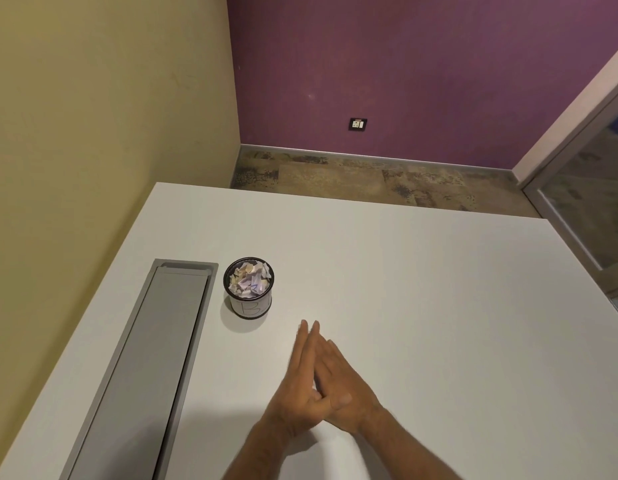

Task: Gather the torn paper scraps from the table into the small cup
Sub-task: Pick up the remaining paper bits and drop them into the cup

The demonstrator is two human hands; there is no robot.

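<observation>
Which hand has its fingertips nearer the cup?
The left hand: pressed palm to palm with the right hand, it lies on the small cup's side, empty like the right.

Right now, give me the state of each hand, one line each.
Left hand: open, fingers straight, palm pressed against the other hand, holding nothing visible.
Right hand: open, fingers straight, pressed against the left, holding nothing visible.

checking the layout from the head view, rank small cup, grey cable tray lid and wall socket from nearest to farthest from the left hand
From the left hand, pressed against the right hand:
1. Small cup, full of paper scraps, just ahead to the left.
2. Grey cable tray lid, further left along the table's edge.
3. Wall socket, far ahead on the purple wall.
</observation>
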